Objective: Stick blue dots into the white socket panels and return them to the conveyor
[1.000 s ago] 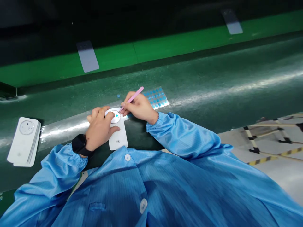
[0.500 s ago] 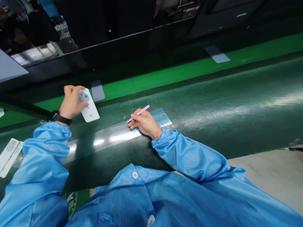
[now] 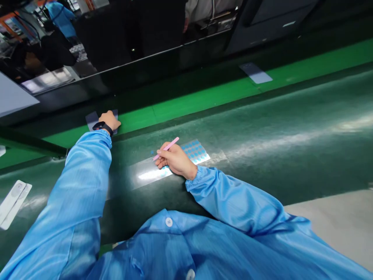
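Note:
My left hand (image 3: pixel 109 120) reaches across the dark green belt to its far side. It rests on a pale grey-white card (image 3: pixel 92 120) lying on the bright green strip, and its fingers hide the card's middle. I cannot tell whether another card lies under the palm. My right hand (image 3: pixel 175 161) pinches pink tweezers (image 3: pixel 171 143), their tips pointing down-left. It sits just beside a sheet of blue round stickers (image 3: pixel 196 151). A single small blue dot (image 3: pixel 152 152) lies on the belt near the tweezer tips.
A stack of white cards (image 3: pixel 13 204) lies at the left edge of the belt. Another pale card (image 3: pixel 255 72) lies on the green strip to the right. Beyond the strip, a person in a blue smock (image 3: pixel 61 15) stands in the distance. Grey floor (image 3: pixel 329 229) lies at the right.
My left hand has moved further out to the far side of the belt, and the white card it gripped no longer shows. My right hand has barely moved, still pinching the tweezers.

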`<state>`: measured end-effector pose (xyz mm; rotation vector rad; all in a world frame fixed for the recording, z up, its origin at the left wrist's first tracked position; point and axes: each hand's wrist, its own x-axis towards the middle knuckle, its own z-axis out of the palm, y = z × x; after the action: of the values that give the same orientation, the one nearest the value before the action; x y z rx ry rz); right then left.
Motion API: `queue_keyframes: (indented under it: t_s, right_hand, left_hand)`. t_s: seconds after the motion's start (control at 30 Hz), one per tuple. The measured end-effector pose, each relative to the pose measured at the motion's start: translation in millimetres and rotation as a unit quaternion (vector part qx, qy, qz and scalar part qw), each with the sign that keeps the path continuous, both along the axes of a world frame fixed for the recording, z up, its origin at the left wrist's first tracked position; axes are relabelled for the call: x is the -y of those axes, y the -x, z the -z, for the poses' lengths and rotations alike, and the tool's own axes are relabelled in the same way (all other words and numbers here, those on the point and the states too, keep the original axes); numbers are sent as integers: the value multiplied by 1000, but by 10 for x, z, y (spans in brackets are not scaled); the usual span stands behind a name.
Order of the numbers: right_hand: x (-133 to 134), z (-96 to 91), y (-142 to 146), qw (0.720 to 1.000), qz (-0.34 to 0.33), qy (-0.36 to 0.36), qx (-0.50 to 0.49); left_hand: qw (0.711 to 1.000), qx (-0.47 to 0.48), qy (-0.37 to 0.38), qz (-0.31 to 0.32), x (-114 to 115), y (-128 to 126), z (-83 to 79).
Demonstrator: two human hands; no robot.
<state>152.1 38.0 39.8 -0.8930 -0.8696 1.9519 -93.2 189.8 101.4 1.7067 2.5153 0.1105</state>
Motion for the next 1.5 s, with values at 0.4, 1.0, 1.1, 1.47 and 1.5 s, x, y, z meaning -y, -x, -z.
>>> queue_keyframes:
  t_s: [0.4,1.0,1.1,1.47,1.5]
  right_hand:
    - [-46,-147,-37,997,46,-37,40]
    - [-65,-237,-318,938,-131,-140,288]
    - [-65,-212,-315,937,-147,-139,285]
    - [-66,-202,-281,929,-158,-141,303]
    - [-69,-198,-282,928,-160,-143,304]
  left_hand:
    - [987,5,-157,-31,898,102,-602]
    - [936,336,70,82,2581,-252,310]
    - [960,223,54,161,2425,-262,256]
    - [933,183,35,309,2067,-381,463]
    - [932,187,32,310,2072,-382,467]
